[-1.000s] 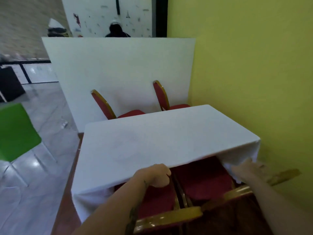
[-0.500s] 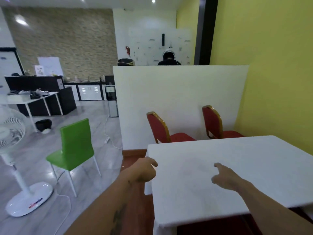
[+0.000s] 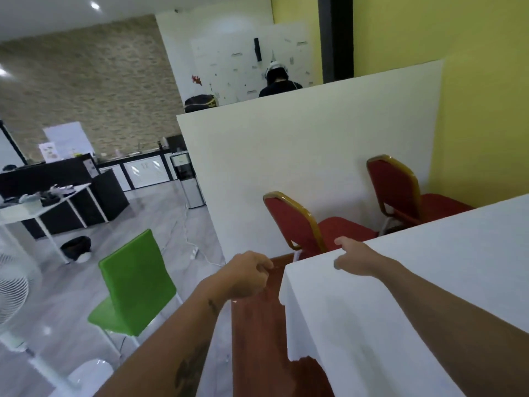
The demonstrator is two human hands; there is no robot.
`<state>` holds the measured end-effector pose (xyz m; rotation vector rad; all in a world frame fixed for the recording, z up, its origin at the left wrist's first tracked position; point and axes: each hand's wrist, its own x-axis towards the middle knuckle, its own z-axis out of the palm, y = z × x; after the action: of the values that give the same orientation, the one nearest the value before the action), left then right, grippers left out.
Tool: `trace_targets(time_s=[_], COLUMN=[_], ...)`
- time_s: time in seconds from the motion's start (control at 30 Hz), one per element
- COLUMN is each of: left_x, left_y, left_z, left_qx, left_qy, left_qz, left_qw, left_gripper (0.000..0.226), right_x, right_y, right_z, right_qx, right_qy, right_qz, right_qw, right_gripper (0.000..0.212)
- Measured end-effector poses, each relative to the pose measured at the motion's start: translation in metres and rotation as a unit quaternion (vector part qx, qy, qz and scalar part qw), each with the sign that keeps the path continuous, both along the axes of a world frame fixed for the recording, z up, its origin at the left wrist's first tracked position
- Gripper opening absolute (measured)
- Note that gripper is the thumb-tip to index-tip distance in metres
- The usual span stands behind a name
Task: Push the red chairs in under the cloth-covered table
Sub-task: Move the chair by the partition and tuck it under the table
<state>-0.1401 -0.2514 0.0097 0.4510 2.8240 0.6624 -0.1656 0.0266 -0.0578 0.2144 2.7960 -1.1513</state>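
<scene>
A white cloth [image 3: 429, 270] covers the table on the right. Two red chairs with gold frames stand at its far side, against a white partition: the nearer one [image 3: 297, 224] by the table's far left corner, the other [image 3: 400, 193] close to the yellow wall. Both sit pulled out, seats partly under the table edge. My left hand [image 3: 246, 275] hovers over the floor left of the table corner, fingers loosely curled, holding nothing. My right hand [image 3: 353, 257] is over the table's far left corner, fingers apart, empty.
A green chair [image 3: 137, 282] stands on the grey floor to the left. A white fan [image 3: 11, 293] is at the far left edge. The white partition [image 3: 300, 156] rises behind the red chairs, with a person beyond it. A power strip and cable lie on the floor.
The near red chairs that my hands were on a second ago have left the view. My view has swung up and left along the table, and both hands are now at its far left corner.
</scene>
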Motion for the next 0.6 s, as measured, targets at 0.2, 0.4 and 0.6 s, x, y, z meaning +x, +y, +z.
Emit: trace_targets(time_s=[0.2,0.4,0.6], left_x=[-0.116,-0.234,-0.353], left_y=[-0.019,-0.030,-0.043], left_z=[-0.001,-0.018,-0.043], left_qx=[0.010,0.018,0.071], left_qy=[-0.014,-0.016,-0.007], left_qz=[-0.017,-0.054,-0.094], left_qw=[1.000,0.998,0.993], left_gripper=[0.042,0.042,0.040], right_x=[-0.084,-0.162,-0.251], right_y=[-0.020,-0.037,-0.048], right_z=[0.009,-0.001,-0.010], right_qx=[0.008,0.022,0.056], right_qy=[-0.017,-0.040,-0.049], right_qz=[-0.021,-0.051,-0.092], right_qw=[1.000,0.998,0.993], right_gripper=[0.059,0.063,0.066])
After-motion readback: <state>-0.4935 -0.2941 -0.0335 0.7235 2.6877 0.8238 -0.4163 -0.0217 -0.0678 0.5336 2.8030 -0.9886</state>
